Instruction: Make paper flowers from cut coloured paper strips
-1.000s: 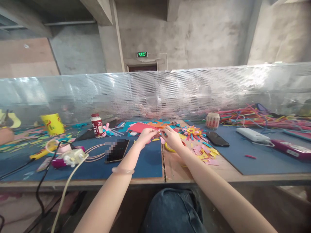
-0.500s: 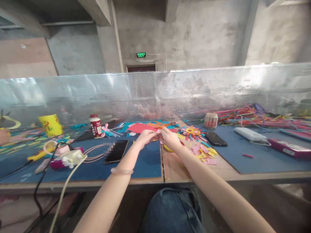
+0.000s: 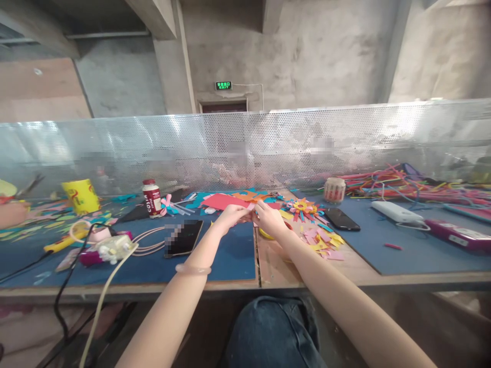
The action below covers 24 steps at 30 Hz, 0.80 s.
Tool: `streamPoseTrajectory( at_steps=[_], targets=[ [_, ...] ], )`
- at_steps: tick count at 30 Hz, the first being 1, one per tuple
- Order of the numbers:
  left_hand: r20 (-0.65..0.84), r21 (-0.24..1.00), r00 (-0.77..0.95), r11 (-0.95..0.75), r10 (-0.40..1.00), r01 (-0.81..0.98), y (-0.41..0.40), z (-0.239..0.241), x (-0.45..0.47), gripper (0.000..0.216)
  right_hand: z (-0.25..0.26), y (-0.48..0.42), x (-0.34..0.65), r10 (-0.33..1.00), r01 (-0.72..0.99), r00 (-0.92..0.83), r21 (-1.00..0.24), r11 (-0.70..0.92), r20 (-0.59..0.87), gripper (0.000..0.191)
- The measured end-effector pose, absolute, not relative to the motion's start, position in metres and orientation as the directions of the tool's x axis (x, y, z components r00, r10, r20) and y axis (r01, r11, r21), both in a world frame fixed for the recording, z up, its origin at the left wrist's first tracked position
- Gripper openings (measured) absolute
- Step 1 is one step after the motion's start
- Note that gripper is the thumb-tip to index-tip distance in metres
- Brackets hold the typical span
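My left hand and my right hand meet over the middle of the table, fingers pinched. A small pink piece of paper shows between the fingertips; most of it is hidden by them. Just behind my hands lie a red sheet of paper and orange and blue paper pieces. Partly covered by my right hand is a round yellow object, its kind unclear. Right of that hand sit a many-coloured paper flower and a pile of pink and yellow paper strips.
A dark tablet or phone, a coffee bottle, a yellow tin and a power strip with cables stand left. On the right are a phone, a jar and coloured sticks. Another person's hand is far left, near scissors.
My hands stay nearly in the same place, with only slight finger movement. At the far left, the other person's hand and scissors have shifted further into view.
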<state>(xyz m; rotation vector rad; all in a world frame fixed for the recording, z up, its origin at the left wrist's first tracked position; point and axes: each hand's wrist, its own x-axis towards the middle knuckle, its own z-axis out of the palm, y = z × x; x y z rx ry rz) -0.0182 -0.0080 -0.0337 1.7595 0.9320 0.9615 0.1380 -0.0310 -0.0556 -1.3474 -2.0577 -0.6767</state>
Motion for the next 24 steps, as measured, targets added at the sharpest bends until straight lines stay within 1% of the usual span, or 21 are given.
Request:
streamPoseTrajectory(
  at_steps=[5,8,11,14,17,21,24],
  targets=[
    [0.231,0.902,0.407,-0.351,0.884,0.251,-0.0029,-0.0373,-0.0198,0.030,-0.0552,-0.0318,0.1386,0.644,0.926,-0.324,0.092,0.367,0.693,0.018],
    [0.239,0.897,0.420,-0.365,0.875,0.250,-0.0040,-0.0367,-0.0195,0.027,-0.0548,-0.0319,0.1384,0.656,0.922,-0.335,0.093,0.375,0.676,0.019],
    [0.234,0.901,0.431,-0.361,0.872,0.241,-0.0055,-0.0357,-0.0188,0.027,-0.0532,-0.0333,0.1377,0.670,0.927,-0.341,0.119,0.355,0.660,0.017],
    [0.227,0.912,0.401,-0.338,0.887,0.232,-0.0053,-0.0360,-0.0181,0.031,-0.0515,-0.0358,0.1371,0.666,0.925,-0.364,0.166,0.343,0.652,0.015],
    [0.209,0.940,0.389,-0.294,0.897,0.175,-0.0052,-0.0363,-0.0173,0.034,-0.0510,-0.0371,0.1371,0.651,0.916,-0.394,0.217,0.338,0.649,0.016],
    [0.224,0.964,0.414,-0.263,0.882,0.038,-0.0082,-0.0341,-0.0160,0.035,-0.0524,-0.0360,0.1376,0.623,0.903,-0.428,0.278,0.328,0.655,0.020],
    [0.229,0.970,0.373,-0.243,0.899,-0.009,-0.0095,-0.0326,-0.0160,0.034,-0.0539,-0.0353,0.1374,0.575,0.894,-0.445,0.296,0.338,0.686,0.024]
  ],
)
